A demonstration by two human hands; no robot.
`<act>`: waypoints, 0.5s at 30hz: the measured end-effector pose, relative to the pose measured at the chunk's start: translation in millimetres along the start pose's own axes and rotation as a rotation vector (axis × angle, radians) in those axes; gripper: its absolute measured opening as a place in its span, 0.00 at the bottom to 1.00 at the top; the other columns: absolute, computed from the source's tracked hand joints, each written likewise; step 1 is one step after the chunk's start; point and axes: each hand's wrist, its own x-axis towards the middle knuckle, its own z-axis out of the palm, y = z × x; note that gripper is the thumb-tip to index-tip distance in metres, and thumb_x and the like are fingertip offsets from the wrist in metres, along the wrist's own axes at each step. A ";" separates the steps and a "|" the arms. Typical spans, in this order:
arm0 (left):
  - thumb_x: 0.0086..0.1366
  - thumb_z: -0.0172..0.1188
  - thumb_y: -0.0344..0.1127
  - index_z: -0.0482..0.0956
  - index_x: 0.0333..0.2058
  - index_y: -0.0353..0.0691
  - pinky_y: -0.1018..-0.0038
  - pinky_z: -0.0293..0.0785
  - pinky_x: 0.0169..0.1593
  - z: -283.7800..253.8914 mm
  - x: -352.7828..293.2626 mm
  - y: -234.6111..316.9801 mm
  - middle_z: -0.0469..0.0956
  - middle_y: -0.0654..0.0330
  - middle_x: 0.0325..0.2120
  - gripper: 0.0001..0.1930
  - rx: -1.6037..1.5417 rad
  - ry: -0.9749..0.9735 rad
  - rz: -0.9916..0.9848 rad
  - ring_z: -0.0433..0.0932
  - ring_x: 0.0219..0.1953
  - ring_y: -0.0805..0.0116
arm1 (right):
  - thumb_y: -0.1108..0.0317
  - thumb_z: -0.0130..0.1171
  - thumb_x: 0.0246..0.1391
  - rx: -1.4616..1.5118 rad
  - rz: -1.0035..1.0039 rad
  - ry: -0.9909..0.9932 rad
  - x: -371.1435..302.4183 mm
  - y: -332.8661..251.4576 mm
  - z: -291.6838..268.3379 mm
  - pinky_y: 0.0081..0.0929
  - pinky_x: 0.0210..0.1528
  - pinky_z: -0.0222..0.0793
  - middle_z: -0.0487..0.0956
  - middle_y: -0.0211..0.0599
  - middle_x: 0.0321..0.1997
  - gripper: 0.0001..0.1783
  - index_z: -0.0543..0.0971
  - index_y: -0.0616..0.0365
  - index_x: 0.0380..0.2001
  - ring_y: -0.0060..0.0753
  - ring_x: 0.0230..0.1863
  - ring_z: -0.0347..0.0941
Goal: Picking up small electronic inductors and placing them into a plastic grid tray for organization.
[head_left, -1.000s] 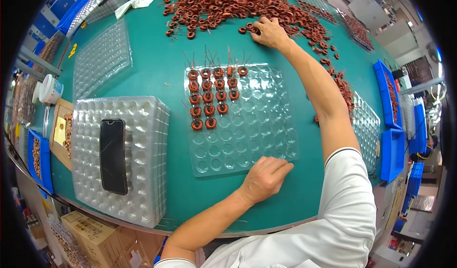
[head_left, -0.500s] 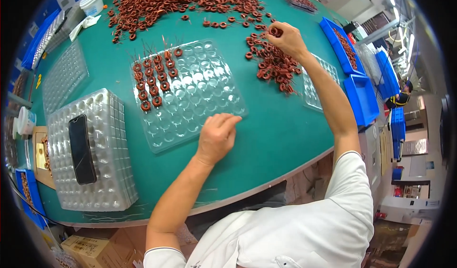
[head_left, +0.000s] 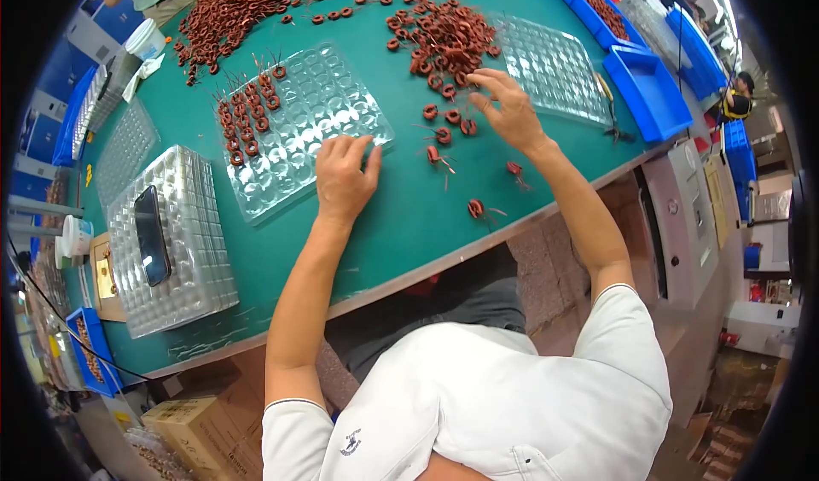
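The clear tray (head_left: 324,97), set back from the bench's (head_left: 401,216) near edge, looked perhaps a quarter filled: red coils (head_left: 252,148) in left columns, most pockets unfilled. Left grip (head_left: 344,178) loosely parted; right grip (head_left: 514,118) wide beside a heap (head_left: 448,33).

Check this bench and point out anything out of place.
A red-brown ring coil lies near the front edge of the table, and another coil just beyond it, both apart from the loose pile. A black phone also lies on the stacked clear trays, an odd resting place.
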 end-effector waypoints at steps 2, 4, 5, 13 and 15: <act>0.54 0.66 0.32 0.80 0.29 0.42 0.64 0.68 0.36 2.0 -22.0 10.0 0.74 0.60 0.23 0.04 0.053 -0.017 0.002 0.73 0.31 0.58 | 0.64 0.60 0.58 0.082 0.065 0.011 -39.9 1.4 -16.6 0.26 0.40 0.74 0.77 0.40 0.51 0.16 0.78 0.54 0.50 0.34 0.48 0.75; 0.56 0.65 0.32 0.80 0.27 0.43 0.66 0.68 0.34 3.4 -18.6 12.1 0.73 0.62 0.20 0.02 0.088 0.007 0.015 0.72 0.27 0.60 | 0.64 0.60 0.59 0.088 0.131 0.021 -66.4 -4.3 -40.9 0.26 0.39 0.73 0.77 0.40 0.50 0.16 0.78 0.55 0.49 0.34 0.46 0.75; 0.56 0.64 0.31 0.80 0.27 0.43 0.66 0.68 0.34 4.2 -15.8 13.5 0.73 0.62 0.20 0.02 0.099 0.015 0.015 0.72 0.26 0.60 | 0.65 0.59 0.59 0.094 0.172 0.028 -78.8 -7.4 -48.7 0.26 0.39 0.72 0.78 0.40 0.48 0.16 0.78 0.55 0.49 0.34 0.43 0.75; 0.56 0.64 0.28 0.81 0.36 0.41 0.66 0.71 0.41 10.7 -2.7 32.4 0.78 0.59 0.31 0.08 0.068 0.097 0.129 0.77 0.35 0.59 | 0.73 0.65 0.44 0.085 0.049 -0.109 -152.5 -34.9 -79.6 0.38 0.57 0.66 0.76 0.42 0.50 0.26 0.77 0.54 0.51 0.47 0.54 0.69; 0.54 0.64 0.26 0.81 0.38 0.42 0.66 0.72 0.42 13.9 -1.2 43.0 0.78 0.59 0.34 0.11 0.060 0.076 0.175 0.77 0.37 0.59 | 0.71 0.67 0.43 0.082 -0.099 -0.177 -152.9 -46.4 -75.2 0.39 0.57 0.65 0.75 0.42 0.49 0.27 0.77 0.53 0.51 0.45 0.53 0.69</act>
